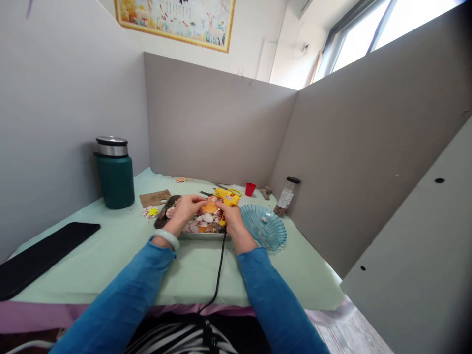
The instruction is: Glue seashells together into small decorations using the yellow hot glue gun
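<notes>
In the head view, my left hand (189,208) has thumb and fingers together, pinched on the left edge of an orange shell (210,205). My right hand (233,217) is closed on the right edge, though the back of that hand hides some of its fingers. The orange shell is between my 2 hands, above the tray (203,237) of mixed shells (204,226).

To do this well, I would pinch only the rim, leave the broad face uncovered, and use a light, even grip, since a thin shell could chip if my 2 hands pull against each other. Working low over the tray seems wise: anything dropped lands among the loose shells.

The yellow glue gun (230,197) lies right by my right hand; I cannot tell whether my palm touches it. Its tip may be hot, so I should mind my knuckles there. The black cord (220,270) runs below my right wrist toward the table's near edge, so my sleeve ought to stay clear of it. The blue plate (275,233) sits just right of the tray, and the red cup (250,189) stands farther back.
</notes>
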`<state>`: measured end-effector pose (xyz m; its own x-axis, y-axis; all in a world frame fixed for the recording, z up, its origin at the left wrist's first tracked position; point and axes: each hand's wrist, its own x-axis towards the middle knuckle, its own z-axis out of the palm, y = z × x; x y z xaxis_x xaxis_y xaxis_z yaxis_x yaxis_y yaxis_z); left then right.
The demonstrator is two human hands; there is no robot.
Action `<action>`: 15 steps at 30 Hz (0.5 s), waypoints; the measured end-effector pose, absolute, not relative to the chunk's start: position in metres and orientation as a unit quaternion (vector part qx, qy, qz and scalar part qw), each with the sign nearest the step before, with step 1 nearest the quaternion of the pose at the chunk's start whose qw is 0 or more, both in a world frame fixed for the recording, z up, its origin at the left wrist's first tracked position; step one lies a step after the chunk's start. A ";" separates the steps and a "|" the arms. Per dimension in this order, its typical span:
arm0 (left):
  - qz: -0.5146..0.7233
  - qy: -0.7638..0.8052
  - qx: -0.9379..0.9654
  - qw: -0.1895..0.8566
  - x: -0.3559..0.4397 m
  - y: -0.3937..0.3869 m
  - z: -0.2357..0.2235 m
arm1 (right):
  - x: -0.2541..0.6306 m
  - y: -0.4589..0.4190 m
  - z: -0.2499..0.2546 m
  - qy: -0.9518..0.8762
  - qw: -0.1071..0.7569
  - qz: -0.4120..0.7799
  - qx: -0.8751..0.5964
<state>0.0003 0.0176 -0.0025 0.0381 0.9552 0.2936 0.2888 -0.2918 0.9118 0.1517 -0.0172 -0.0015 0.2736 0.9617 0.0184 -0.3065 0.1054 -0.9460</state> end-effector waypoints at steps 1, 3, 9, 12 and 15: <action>0.490 0.490 0.634 0.342 0.000 0.016 -0.001 | 0.152 -0.018 -0.001 -0.359 0.649 0.488 -0.460; 0.487 0.489 0.636 0.346 0.001 0.012 0.002 | 0.151 -0.018 -0.001 -0.364 0.644 0.495 -0.456; 0.466 0.502 0.658 0.312 -0.002 0.012 0.004 | 0.151 -0.017 -0.003 -0.388 0.637 0.509 -0.429; 0.446 0.524 0.664 0.292 -0.004 0.013 0.005 | 0.151 -0.017 -0.004 -0.402 0.630 0.512 -0.424; 0.435 0.548 0.662 0.270 -0.004 0.010 0.009 | 0.150 -0.016 -0.005 -0.416 0.626 0.508 -0.420</action>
<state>-0.0037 0.0100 0.0085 0.0224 0.9596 0.2804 0.4909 -0.2549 0.8331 0.1505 -0.0164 -0.0045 0.1366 0.9861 0.0947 -0.2874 0.1309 -0.9488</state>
